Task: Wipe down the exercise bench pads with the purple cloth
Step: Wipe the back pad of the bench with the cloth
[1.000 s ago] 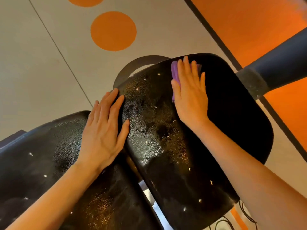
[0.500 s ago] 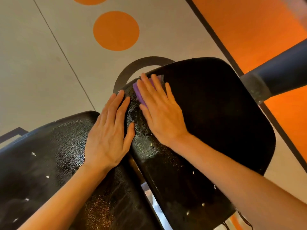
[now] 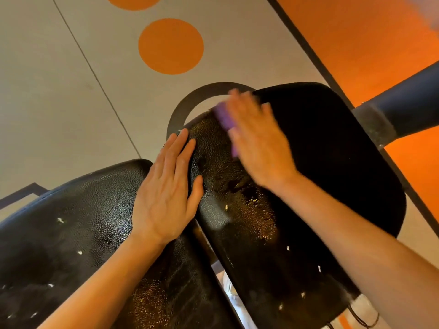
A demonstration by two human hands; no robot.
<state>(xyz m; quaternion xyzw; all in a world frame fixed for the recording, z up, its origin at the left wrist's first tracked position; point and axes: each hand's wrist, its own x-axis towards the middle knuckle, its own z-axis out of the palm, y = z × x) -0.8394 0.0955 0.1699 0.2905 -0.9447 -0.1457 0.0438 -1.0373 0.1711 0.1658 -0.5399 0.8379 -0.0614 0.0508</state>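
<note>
Head, right hand (image 3: 259,148) slid purple cloth (image 3: 224,117) farther up

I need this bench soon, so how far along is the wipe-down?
Looks partly done. The right pad shows a wet sheen on its left half; its right side looks matte, likely left to do. The right hand presses the purple cloth flat near that pad's far edge. The left hand rests on the left pad, whose smeary streaks suggest wiping.
</note>
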